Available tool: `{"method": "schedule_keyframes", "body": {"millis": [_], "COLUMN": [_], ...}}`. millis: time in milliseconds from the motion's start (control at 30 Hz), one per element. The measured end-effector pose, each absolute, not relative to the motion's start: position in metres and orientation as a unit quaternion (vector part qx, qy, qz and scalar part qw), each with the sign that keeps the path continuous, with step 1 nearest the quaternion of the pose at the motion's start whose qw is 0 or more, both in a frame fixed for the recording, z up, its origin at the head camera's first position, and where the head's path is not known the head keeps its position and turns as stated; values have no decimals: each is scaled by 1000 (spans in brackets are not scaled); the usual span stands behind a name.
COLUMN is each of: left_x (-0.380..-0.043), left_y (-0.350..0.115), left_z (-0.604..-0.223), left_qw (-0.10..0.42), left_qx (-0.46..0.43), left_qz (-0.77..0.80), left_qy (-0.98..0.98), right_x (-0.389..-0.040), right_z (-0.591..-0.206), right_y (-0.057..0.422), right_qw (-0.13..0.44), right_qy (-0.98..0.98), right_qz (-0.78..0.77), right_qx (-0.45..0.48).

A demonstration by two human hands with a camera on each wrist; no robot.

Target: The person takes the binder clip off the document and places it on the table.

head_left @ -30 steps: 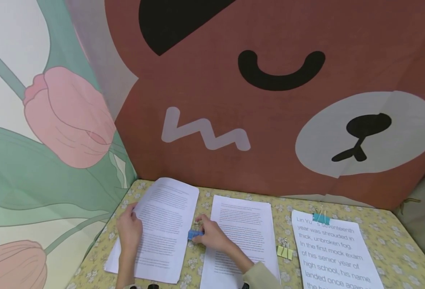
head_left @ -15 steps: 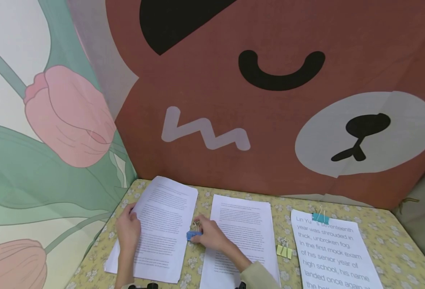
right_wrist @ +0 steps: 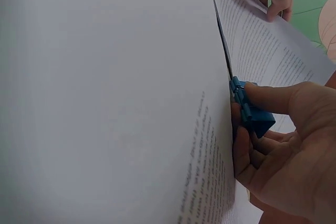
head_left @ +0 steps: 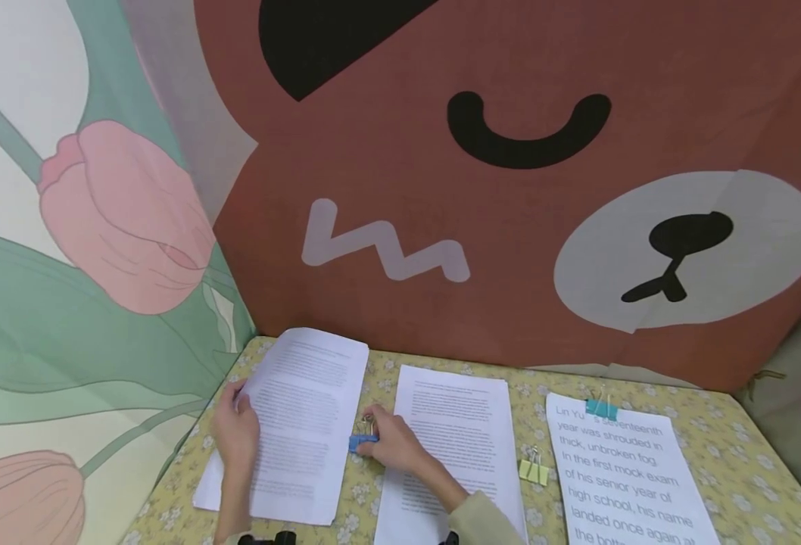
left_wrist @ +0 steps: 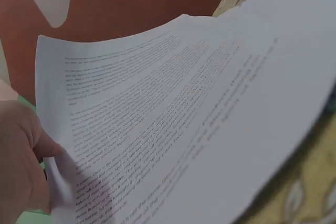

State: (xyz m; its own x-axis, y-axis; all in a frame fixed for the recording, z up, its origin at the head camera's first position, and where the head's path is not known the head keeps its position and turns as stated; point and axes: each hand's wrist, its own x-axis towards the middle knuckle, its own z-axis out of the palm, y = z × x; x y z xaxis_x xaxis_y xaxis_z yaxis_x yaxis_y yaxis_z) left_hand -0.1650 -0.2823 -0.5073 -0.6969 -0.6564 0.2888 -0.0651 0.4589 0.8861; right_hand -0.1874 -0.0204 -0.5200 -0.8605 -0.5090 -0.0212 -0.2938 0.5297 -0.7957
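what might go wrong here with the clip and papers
The left papers bow where the left hand lifts one side, so sheets could slip out of line or crease.

The right hand pinches the blue clip with fingertips beside those papers; it might slip free.

The right forearm crosses the middle papers, which show no clip in view, so a brush could shift them.

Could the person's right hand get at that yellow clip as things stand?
Probably yes: nothing covers the yellow clip on the flowered cloth. But the right hand pinches the blue clip, so it would likely have to release that first.
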Motion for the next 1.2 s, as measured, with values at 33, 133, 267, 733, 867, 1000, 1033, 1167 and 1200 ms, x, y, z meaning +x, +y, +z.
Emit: {"method": "schedule_keyframes", "body": {"millis": [33,133,267,733,867,1000,1033,1167,1200], "left_x": [-165,-165,-166,-165,-165,-165,-164,-164,-163], "left_y": [-283,-286,-287,-285,-283,-283,-283,-284,-284], "left_z": [-508,-511,-514,-519,-519,-519,-519,-520,-520], "left_qw": [327,355,344,316,308,296,292,257,245], "left_qx": [226,210,194,191,187,177,177,182,184], "left_qz": [-466,-462,-459,-443,-440,-432,-427,-391,-380], "left_qy": [-790,-785,-796,-817,-823,-833,-838,-865,-873], "right_x": [-187,-187,-187,-184,-185,-184,-183,-182,-181], "right_z": [-520,-521,-522,-514,-514,-518,-519,-518,-517], "right_y": [-21,-22,-25,-27,-29,-32,-32,-33,-33], "right_qw": [125,122,123,118,108,97,94,82,79], "right_qy": [867,872,875,879,875,892,898,912,913], "right_qz": [-424,-417,-414,-404,-417,-386,-374,-331,-324], "right_qx": [-231,-227,-219,-223,-220,-213,-214,-229,-234]}}
